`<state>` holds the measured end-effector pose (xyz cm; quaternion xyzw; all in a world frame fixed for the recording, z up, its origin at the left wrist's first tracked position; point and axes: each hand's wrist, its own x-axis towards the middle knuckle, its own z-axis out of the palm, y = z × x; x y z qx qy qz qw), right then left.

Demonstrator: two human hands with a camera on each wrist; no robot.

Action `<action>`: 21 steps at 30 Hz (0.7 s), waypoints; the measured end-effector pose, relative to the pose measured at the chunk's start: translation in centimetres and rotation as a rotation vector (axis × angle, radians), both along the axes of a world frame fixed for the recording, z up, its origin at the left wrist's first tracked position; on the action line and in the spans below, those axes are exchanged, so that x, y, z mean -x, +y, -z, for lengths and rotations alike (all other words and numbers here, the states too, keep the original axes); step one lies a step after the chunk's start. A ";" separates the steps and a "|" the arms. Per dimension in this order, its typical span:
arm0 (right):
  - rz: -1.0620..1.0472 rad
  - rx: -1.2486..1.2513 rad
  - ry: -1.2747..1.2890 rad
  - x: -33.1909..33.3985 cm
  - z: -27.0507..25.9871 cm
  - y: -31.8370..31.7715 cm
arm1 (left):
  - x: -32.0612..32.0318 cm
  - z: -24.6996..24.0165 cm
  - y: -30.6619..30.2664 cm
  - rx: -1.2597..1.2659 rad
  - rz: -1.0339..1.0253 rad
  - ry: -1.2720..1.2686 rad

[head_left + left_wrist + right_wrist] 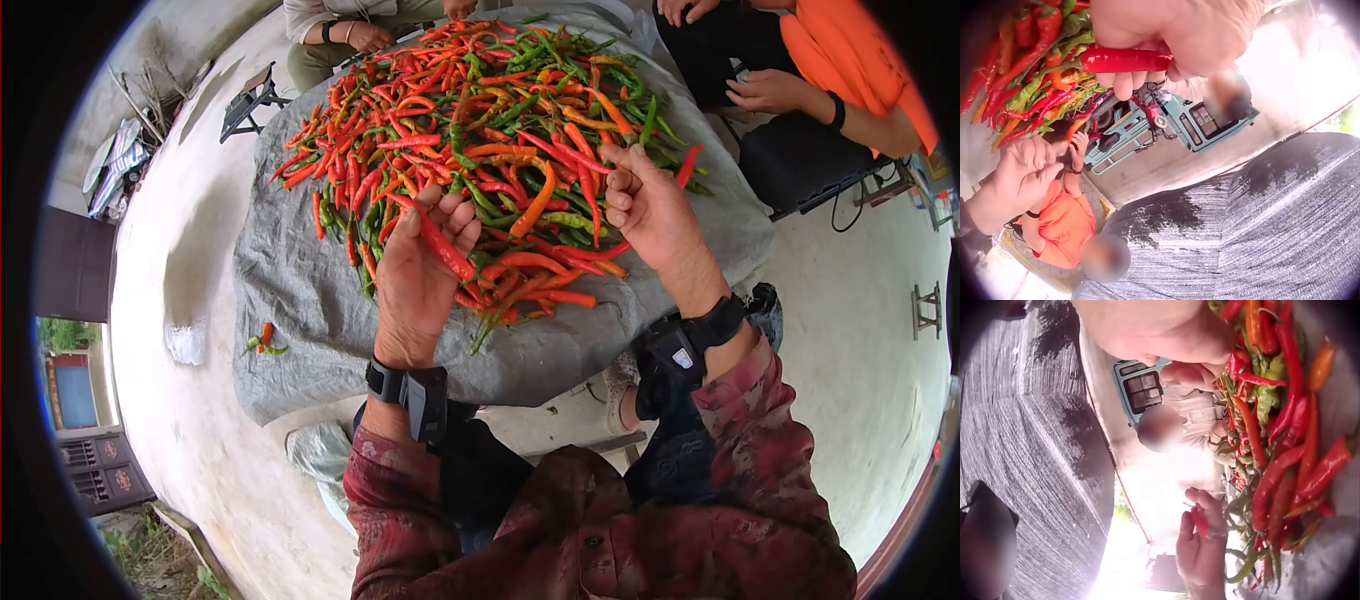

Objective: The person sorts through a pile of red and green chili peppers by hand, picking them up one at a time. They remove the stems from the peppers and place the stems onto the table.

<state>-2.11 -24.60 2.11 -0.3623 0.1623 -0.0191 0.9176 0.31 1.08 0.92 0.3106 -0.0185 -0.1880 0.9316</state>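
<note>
My left hand (415,275) holds a plump red chili pepper (445,250) between thumb and fingers, at the pile's near edge. In the left wrist view this chili (1125,60) is glossy, its pale stem end pointing at the heap. My right hand (655,210) hovers over the right side of the pile, fingers curled and thumb close to the index finger. The end of a long red chili (565,150) meets its fingertips in the head view; I cannot tell whether they grip it. Red, orange and green chilies (430,110) lie heaped between and beyond both hands.
A grey sheet (320,340) covers the surface under the heap. One person (850,60) in orange sits at the far right, another (340,25) at the far left. A small folding stool (252,103) stands on the left. A small chili bunch (266,340) lies at left.
</note>
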 end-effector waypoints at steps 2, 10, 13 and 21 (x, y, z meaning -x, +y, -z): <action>-0.098 0.118 -0.001 0.5 0.0 0.5 | -0.1 -0.2 -0.1 0.031 -0.009 -0.057; -0.579 1.247 -0.414 2.8 0.4 7.0 | 1.0 -1.2 -2.9 -0.013 -0.016 -0.128; -0.492 1.274 -0.472 2.5 0.0 7.1 | 0.8 -1.9 -2.3 -0.190 -0.076 -0.192; -0.346 1.326 -0.242 -0.1 -1.5 0.7 | 1.4 -2.1 0.7 -1.687 -0.343 -1.173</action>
